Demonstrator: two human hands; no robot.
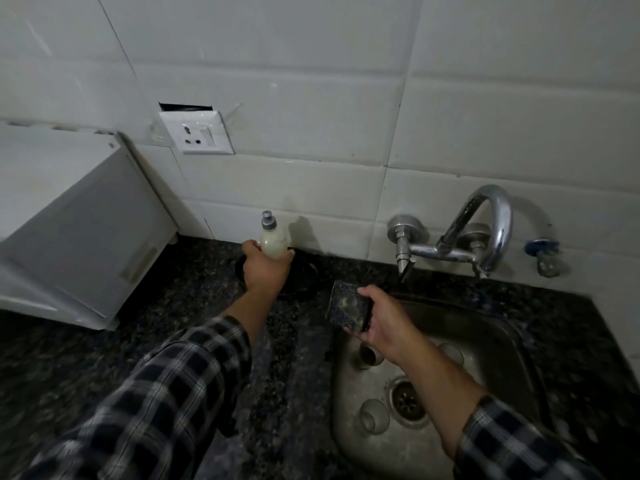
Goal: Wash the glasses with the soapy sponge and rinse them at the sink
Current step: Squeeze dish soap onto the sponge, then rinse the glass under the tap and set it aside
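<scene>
My left hand (pixel 265 268) grips a pale soap bottle (pixel 273 239) with a grey cap, upright at the back of the counter, over a black dish (pixel 304 278). My right hand (pixel 377 320) holds a dark sponge (pixel 348 306) with a smear of pale soap on its face, above the left rim of the steel sink (pixel 491 344). Three clear glasses stand in the sink basin: one (pixel 369 355) under my right wrist, one (pixel 452 353) to its right, one (pixel 372 415) near the drain.
A chrome tap (pixel 485 230) is mounted on the white tiled wall above the sink. A wall socket (pixel 195 131) is higher up on the left. A white appliance (pixel 79 230) stands on the dark granite counter (pixel 173 327) at the left.
</scene>
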